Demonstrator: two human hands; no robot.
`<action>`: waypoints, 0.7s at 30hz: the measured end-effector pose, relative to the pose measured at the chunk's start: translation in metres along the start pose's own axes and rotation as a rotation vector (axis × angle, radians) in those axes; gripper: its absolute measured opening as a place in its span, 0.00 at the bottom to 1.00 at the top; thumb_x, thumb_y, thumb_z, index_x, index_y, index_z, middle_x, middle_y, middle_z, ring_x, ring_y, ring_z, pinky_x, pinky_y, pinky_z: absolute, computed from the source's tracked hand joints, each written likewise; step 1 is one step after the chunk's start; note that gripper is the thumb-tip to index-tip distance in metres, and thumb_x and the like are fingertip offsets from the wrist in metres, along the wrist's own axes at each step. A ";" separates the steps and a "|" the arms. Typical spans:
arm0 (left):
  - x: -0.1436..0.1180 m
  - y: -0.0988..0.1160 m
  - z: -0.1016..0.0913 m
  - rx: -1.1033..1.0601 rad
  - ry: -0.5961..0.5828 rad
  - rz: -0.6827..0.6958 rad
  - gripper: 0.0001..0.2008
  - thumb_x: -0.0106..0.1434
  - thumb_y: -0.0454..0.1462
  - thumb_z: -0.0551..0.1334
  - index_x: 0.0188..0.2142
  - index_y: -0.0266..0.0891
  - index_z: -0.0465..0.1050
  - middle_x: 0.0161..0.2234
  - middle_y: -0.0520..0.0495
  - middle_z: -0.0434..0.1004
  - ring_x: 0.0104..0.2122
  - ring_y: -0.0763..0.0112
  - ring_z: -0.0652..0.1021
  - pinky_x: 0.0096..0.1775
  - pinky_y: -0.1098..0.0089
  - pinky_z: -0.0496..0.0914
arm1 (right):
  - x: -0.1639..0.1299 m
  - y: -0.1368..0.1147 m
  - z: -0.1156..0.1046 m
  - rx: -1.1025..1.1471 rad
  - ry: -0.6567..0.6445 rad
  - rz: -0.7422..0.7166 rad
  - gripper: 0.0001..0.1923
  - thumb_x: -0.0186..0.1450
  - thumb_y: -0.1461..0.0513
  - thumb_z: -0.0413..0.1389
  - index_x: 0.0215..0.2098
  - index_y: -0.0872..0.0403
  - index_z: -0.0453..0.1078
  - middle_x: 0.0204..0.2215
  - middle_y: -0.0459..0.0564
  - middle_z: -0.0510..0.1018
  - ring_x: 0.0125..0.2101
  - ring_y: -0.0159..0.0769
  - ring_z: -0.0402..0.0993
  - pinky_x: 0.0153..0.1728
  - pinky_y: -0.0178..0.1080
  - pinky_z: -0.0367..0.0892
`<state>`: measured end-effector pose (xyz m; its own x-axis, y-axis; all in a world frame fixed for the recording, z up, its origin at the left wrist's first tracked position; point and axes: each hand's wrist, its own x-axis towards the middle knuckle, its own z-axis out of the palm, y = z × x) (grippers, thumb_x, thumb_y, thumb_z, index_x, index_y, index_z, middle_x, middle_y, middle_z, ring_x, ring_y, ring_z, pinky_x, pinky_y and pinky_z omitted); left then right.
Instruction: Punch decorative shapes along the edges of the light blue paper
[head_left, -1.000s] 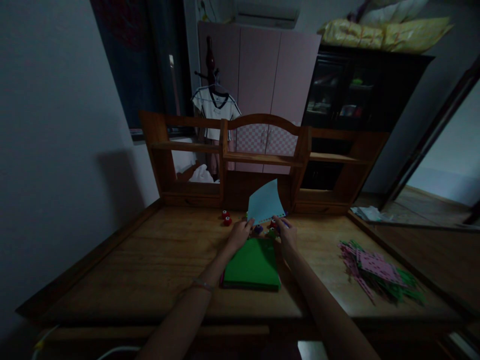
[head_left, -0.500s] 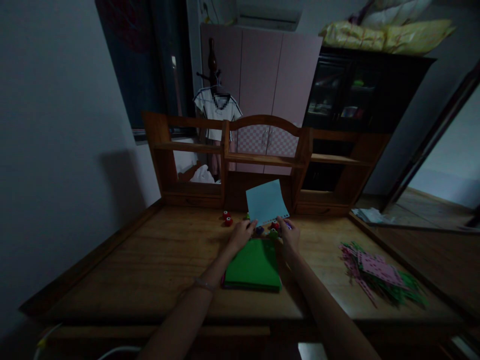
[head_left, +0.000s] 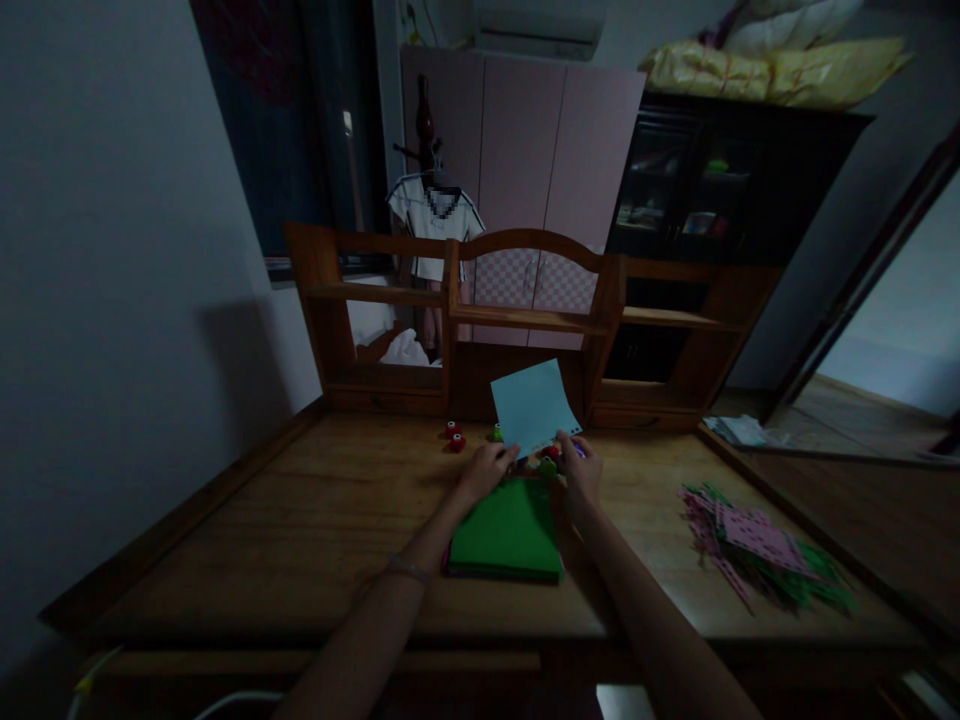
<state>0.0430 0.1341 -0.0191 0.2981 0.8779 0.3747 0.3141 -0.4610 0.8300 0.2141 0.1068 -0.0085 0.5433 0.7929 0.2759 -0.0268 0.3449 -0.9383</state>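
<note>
- The left hand (head_left: 484, 468) pinches the lower left corner of a light blue paper sheet (head_left: 532, 403), and the sheet stands nearly upright above the far middle of the wooden desk (head_left: 300, 520).
- The right hand (head_left: 577, 470) is closed about the sheet's lower right edge, where a small red-and-green paper punch (head_left: 550, 457) sits against the fingers; whether the hand presses the punch or only steadies it I cannot tell in this dim light.
- A row of small holes seems to run along the sheet's lower edge, so judging by that, punching on this sheet looks partly done; most of the sheet is unmarked.
- Just near of both hands lies a stack of coloured paper with a green sheet on top (head_left: 508, 532), flat and seemingly unpunched, so much looks left.
- At the right of the desk lies a loose heap of pink and green punched sheets (head_left: 757, 548), well apart from the hands; this looks like finished work.
- Two small red punches (head_left: 453, 436) stand left of the blue sheet, near the hutch.
- The wooden hutch shelves (head_left: 525, 318) behind the desk show nothing stored on them. A dark glass-fronted cabinet (head_left: 690, 190) far right holds small items too dim to name, with yellow bundles on top.
</note>
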 end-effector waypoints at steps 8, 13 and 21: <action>-0.004 0.004 0.002 -0.020 -0.131 0.032 0.22 0.59 0.50 0.53 0.22 0.33 0.69 0.20 0.50 0.69 0.22 0.73 0.68 0.26 0.74 0.59 | 0.004 0.001 0.000 0.043 0.009 0.060 0.21 0.54 0.45 0.56 0.23 0.55 0.65 0.15 0.42 0.67 0.16 0.29 0.61 0.16 0.31 0.56; 0.001 -0.001 0.003 0.003 0.048 -0.039 0.24 0.59 0.52 0.52 0.21 0.34 0.69 0.19 0.48 0.69 0.23 0.71 0.69 0.26 0.73 0.59 | 0.006 0.004 0.001 0.251 -0.080 0.222 0.22 0.56 0.44 0.49 0.29 0.54 0.67 0.19 0.46 0.71 0.19 0.33 0.68 0.19 0.34 0.62; 0.008 -0.006 -0.010 -0.228 0.344 -0.151 0.26 0.59 0.56 0.50 0.22 0.36 0.65 0.18 0.50 0.66 0.20 0.72 0.70 0.25 0.73 0.64 | 0.001 -0.005 0.006 0.384 -0.355 0.182 0.19 0.55 0.52 0.46 0.36 0.53 0.70 0.24 0.46 0.67 0.16 0.27 0.57 0.15 0.31 0.53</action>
<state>0.0346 0.1448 -0.0173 -0.0652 0.9433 0.3255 0.1125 -0.3172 0.9417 0.2093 0.1088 -0.0027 0.1863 0.9547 0.2321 -0.4342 0.2919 -0.8522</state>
